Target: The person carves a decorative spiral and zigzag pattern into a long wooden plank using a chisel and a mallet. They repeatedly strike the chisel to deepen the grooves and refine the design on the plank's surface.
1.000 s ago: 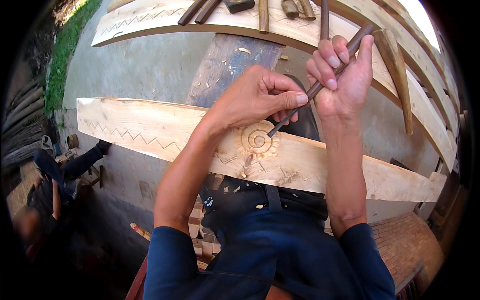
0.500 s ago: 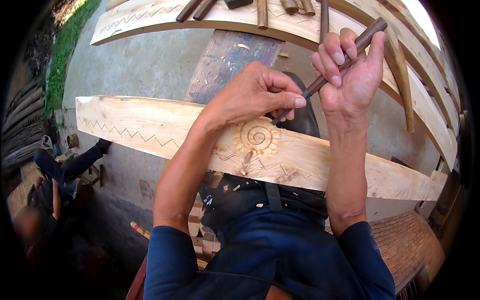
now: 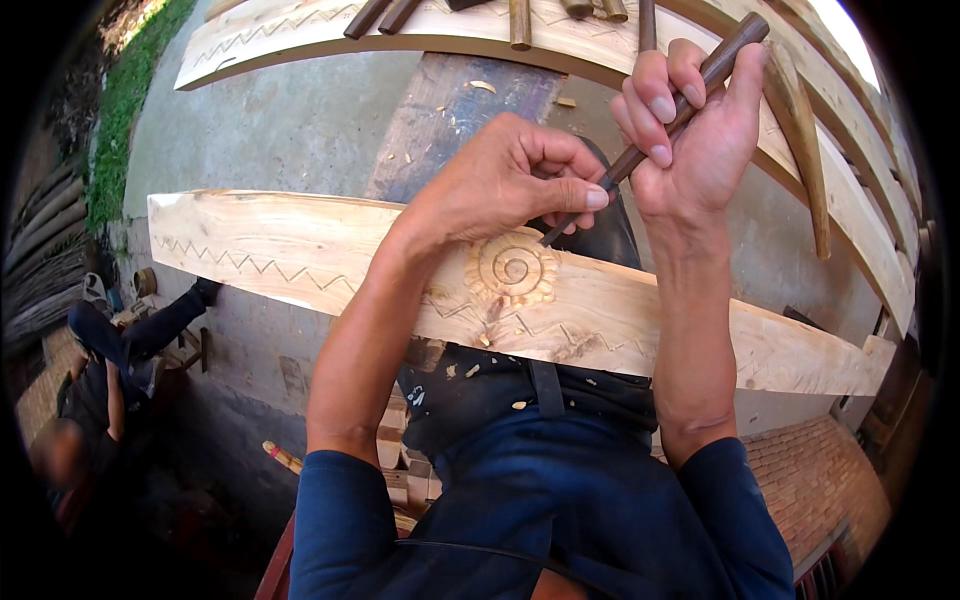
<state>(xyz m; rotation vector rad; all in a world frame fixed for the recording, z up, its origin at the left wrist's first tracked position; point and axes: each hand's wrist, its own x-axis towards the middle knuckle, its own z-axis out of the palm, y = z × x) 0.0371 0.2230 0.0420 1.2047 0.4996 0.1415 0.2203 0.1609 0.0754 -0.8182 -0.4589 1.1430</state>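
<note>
Over carved board | left grip pinching chisel | right grip round handle | tapered wooden piece just beyond

No text, label, brand, number or sign is legible.
</note>
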